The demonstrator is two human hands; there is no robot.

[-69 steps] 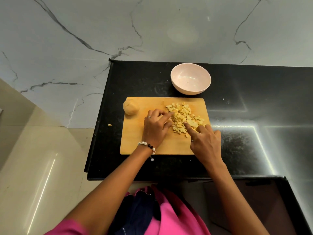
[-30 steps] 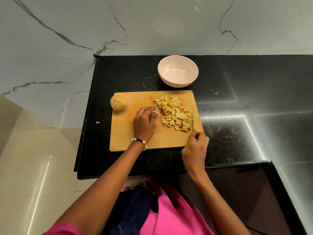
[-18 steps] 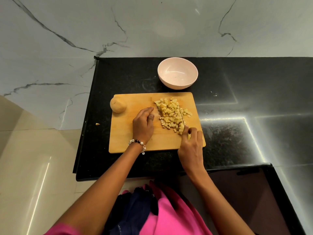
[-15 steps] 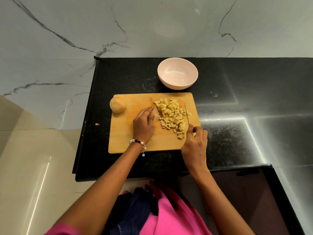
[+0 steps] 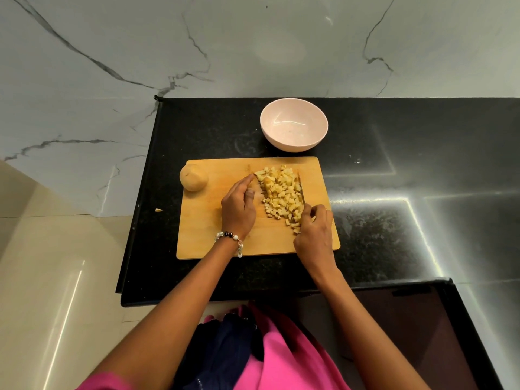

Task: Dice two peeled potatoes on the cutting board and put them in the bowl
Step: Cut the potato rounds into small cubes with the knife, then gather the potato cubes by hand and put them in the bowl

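Observation:
A wooden cutting board (image 5: 208,235) lies on the black counter. A heap of diced potato (image 5: 281,192) sits on its right half. My right hand (image 5: 315,229) grips a knife (image 5: 301,190) whose thin blade stands on edge along the right side of the heap. My left hand (image 5: 239,206) rests on the board at the left side of the heap, fingers straight and touching the dice. A whole peeled potato (image 5: 193,177) lies at the board's far left corner. The pale pink bowl (image 5: 294,125) stands just behind the board with nothing in it.
One small potato scrap (image 5: 159,210) lies on the floor side, left of the counter's edge. The black counter (image 5: 394,170) runs on to the right. A marble wall rises behind it. The counter's front edge is close to my body.
The knife has shifted from within the heap to its right side, and the dice are gathered tighter between blade and left hand. My left hand stays at the heap's left side.

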